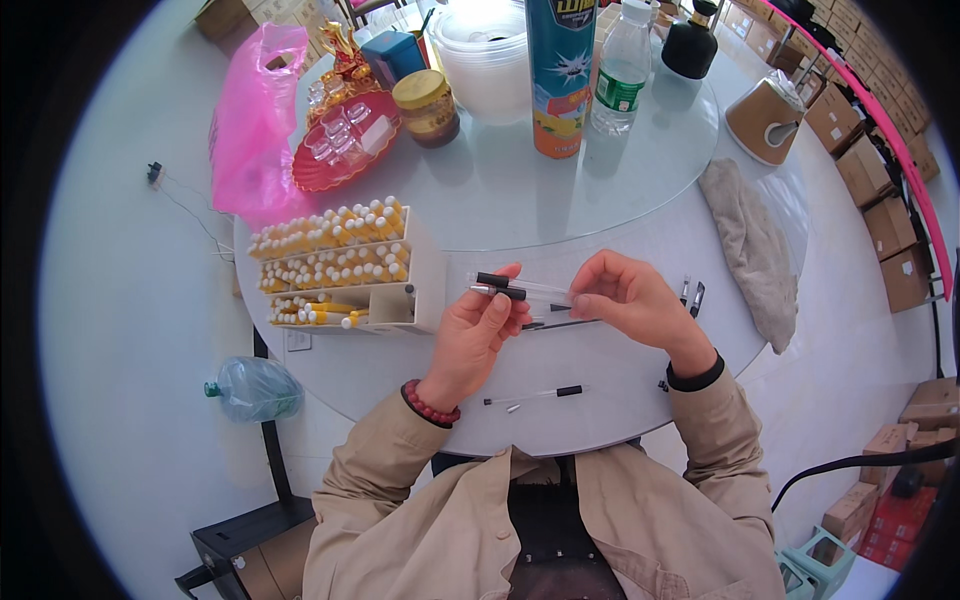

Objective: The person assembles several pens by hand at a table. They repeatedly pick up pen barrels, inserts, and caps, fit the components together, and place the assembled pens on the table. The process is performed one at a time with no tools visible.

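My left hand (480,325) is closed around two pen parts: a clear pen barrel with a black grip (496,281) and a second black piece with a silver tip (500,293). The clear barrel runs across to my right hand (632,300), whose thumb and fingertips pinch its far end. Dark slim pen pieces (562,323) lie partly hidden behind my hands. Nearer to me, another clear pen with a black grip (568,391) rests on the white table (620,418), beside a small silver cone (513,408). Two more dark pen pieces (695,298) lie right of my right wrist.
At left stands a cream rack (426,280) of yellow, white-ended sticks. A raised glass turntable (480,200) holds a spray can (560,90), a water bottle (620,75), a jar (427,108) and a red tray (310,178). A grey cloth (748,250) lies right.
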`<state>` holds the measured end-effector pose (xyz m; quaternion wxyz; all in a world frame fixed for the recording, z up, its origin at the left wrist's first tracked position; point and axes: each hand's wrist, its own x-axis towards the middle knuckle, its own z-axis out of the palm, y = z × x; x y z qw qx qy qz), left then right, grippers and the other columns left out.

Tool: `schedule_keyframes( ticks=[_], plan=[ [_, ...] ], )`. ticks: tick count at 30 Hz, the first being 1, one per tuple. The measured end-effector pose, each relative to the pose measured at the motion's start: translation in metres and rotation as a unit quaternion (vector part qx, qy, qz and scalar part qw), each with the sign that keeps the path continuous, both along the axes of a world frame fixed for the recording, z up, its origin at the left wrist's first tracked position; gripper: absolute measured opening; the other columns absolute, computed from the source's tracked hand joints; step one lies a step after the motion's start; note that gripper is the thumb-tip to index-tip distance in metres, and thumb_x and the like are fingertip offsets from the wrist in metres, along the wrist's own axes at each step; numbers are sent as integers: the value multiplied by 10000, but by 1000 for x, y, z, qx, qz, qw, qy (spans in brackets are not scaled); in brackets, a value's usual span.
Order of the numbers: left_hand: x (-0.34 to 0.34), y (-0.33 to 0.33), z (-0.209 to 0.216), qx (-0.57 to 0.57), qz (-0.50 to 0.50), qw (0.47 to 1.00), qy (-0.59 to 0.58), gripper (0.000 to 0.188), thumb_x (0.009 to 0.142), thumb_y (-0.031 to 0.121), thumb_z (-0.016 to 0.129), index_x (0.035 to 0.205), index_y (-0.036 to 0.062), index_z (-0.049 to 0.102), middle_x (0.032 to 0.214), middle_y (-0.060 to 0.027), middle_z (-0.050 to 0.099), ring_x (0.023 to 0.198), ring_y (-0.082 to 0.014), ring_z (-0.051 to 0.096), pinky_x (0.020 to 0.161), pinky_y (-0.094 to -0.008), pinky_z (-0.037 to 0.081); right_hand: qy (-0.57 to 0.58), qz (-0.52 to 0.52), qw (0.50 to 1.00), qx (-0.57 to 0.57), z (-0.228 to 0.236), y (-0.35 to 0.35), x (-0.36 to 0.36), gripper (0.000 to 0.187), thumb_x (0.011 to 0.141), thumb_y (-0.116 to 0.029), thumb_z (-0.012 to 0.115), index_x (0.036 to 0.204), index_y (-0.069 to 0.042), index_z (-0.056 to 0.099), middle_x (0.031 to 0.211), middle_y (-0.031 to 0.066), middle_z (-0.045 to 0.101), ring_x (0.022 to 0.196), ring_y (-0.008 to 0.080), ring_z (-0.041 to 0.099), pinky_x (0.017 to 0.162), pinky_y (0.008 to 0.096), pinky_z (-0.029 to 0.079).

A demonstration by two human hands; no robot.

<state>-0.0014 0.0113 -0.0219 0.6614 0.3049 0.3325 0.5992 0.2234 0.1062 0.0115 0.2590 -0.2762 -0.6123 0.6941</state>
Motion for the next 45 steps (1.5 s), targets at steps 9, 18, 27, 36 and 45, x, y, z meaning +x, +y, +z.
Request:
schedule_keyframes(
  ticks=[9,18,27,36,45],
  plan=[
    [0,0,2,-8,4,1000,24,372,1022,140,525,1371,13,501,944,-18,646,838,-91,596,733,-237,466,-43,94,995,-1,9,-6,-3,196,929,-33,615,1105,25,553,935,63,658,860,123,665,749,253,537],
    [0,-1,6,-3,-3,998,57,310,1006,132,558,1284,-3,587,917,13,625,774,-69,537,719,-224,451,-41,173,982,-62,6,-15,-12,220,943,-49,597,1142,33,551,945,81,681,845,120,651,755,258,536],
    [0,-2,5,-6,7,998,58,320,1011,168,555,1283,4,593,904,22,608,774,-65,534,709,-218,442,-61,191,978,-51,11,-16,-11,248,964,-44,509,1197,26,552,1021,91,689,861,135,666,756,268,538],
    [0,-3,8,-22,11,998,55,327,1014,182,548,1284,4,589,905,22,598,782,-66,531,721,-218,441,-68,210,974,-42,11,-15,-10,253,979,-56,472,1210,16,547,1051,94,682,870,133,672,751,262,532],
    [-3,-4,9,-5,-7,999,35,324,1011,155,547,1296,6,586,997,21,606,834,-65,509,741,-220,429,-63,227,971,-49,5,-15,-10,264,988,-64,440,1218,21,538,1052,95,679,862,124,673,761,265,544]
  ],
)
